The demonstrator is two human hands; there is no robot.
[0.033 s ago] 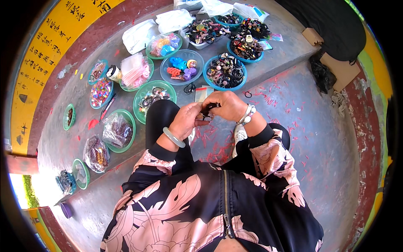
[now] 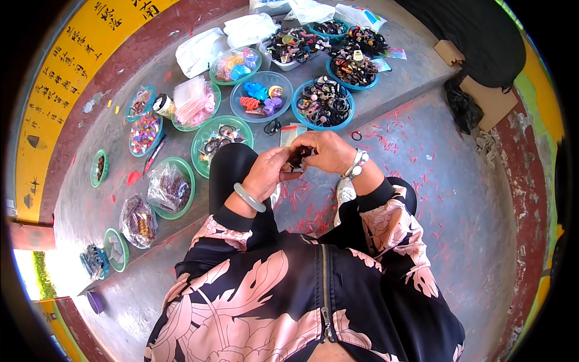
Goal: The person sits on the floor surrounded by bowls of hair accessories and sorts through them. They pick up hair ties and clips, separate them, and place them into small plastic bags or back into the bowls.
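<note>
My left hand (image 2: 266, 173) and my right hand (image 2: 326, 152) meet above the floor between my knees. Both are closed on a small black band (image 2: 299, 158), largely hidden by the fingers; its exact kind does not show. A light card or packet (image 2: 292, 133) shows just beyond the fingertips; I cannot tell whether they touch it. Close beyond my hands stand a blue bowl of dark hair ties (image 2: 324, 104) and a clear bowl of colourful coiled bands (image 2: 263, 99). Left of them, near my knee, a green bowl (image 2: 197, 140) holds bagged hair ties.
On the raised ledge lie white plastic bags (image 2: 250, 29) and more bowls. A green bowl (image 2: 192, 190) with a bag of dark items stands left, near a pen (image 2: 156, 152). Red scraps (image 2: 416, 175) litter the floor. Cardboard (image 2: 487, 102) and a black bag (image 2: 463, 107) lie at right.
My right fingers have shifted slightly, and more of the dark material shows between my hands. The bowls and the rest of the scene stay put.
</note>
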